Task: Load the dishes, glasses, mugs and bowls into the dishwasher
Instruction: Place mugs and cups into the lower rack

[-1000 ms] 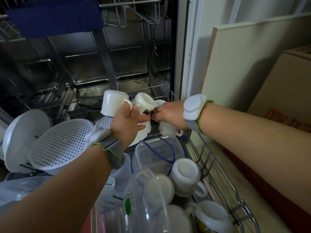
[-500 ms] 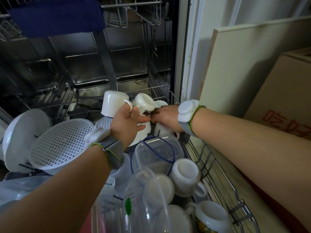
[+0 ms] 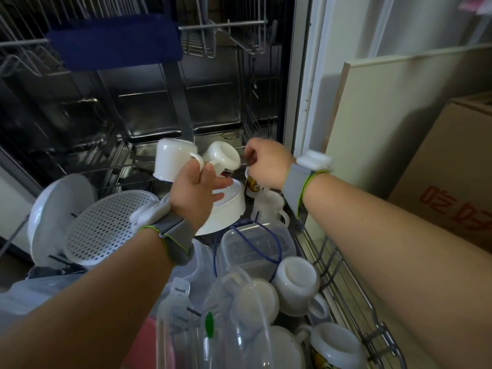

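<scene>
While the lower rack stands pulled out of the dishwasher, left hand holds two white mugs by their handles, fingers curled round them, above a perforated bowl; right hand has fingers pinched together at the rack's back, over a cartoon-printed mug, grip unclear. Rack contents: upturned mugs, clear container, perforated strainer, white plate

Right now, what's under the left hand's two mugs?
A white perforated strainer bowl in the rack, just below the mugs held by the left hand. The hand covers its left part.
</scene>
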Demonstrator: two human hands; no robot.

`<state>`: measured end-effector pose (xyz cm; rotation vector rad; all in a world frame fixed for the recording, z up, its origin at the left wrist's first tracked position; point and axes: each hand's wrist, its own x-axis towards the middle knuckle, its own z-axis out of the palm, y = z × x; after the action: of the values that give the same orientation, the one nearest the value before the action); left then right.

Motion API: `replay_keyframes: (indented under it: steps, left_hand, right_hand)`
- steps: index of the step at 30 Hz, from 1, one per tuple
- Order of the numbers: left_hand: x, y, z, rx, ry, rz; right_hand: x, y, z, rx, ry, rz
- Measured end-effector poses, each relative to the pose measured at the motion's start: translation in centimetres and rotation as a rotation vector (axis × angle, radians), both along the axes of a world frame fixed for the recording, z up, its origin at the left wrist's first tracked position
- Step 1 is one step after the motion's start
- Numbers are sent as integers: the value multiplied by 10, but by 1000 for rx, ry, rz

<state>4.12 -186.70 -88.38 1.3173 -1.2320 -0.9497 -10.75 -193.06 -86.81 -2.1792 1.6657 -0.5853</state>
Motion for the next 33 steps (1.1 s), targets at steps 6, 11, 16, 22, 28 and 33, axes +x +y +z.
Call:
replay_keyframes:
  steps: [6,11,16,22,28,33]
  left_hand:
    - [48,8,31,0,-8,120]
    - [82,29,40,28,102,134]
    - [102,44,37,36,23,167]
    - [132,49,46,-4,-65,226]
    - [150,51,61,-69,-47,278]
    - [173,55,69,-81,-66,281]
  right_hand:
    - [48,24,-28,147,586,333]
    - [93,34,-28,77,654,377]
    - [106,41,-30,-1,615,320]
    - [126,49,-1,-197,672,287]
    - [162,60,3,-253,729,519]
    - [197,60,-1,-135,828,563]
